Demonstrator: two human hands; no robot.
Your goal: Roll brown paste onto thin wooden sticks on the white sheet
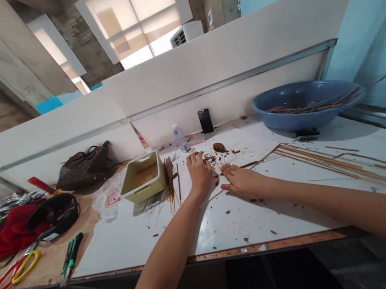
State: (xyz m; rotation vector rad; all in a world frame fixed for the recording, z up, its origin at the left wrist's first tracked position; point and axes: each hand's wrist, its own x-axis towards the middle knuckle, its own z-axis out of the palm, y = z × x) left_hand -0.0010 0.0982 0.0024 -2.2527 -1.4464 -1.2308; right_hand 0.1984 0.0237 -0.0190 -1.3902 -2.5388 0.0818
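Both my hands rest on a white work surface (162,227). My left hand (199,172) lies palm down, fingers stretched toward brown crumbs (212,159). My right hand (243,180) lies flat beside it, fingers together and extended, over a thin brown stick (251,163) that pokes out from under the fingers. A lump of brown paste (219,147) sits just beyond both hands. A small bundle of thin sticks (170,181) lies left of my left hand. Neither hand grips anything that I can see.
A cream tray (143,179) holds brown powder. A blue basin (306,106) with sticks stands at the right, long bamboo sticks (335,163) before it. A bottle (180,138), phone (206,120), brown bag (85,167), red cloth (9,233), scissors (18,270) lie left.
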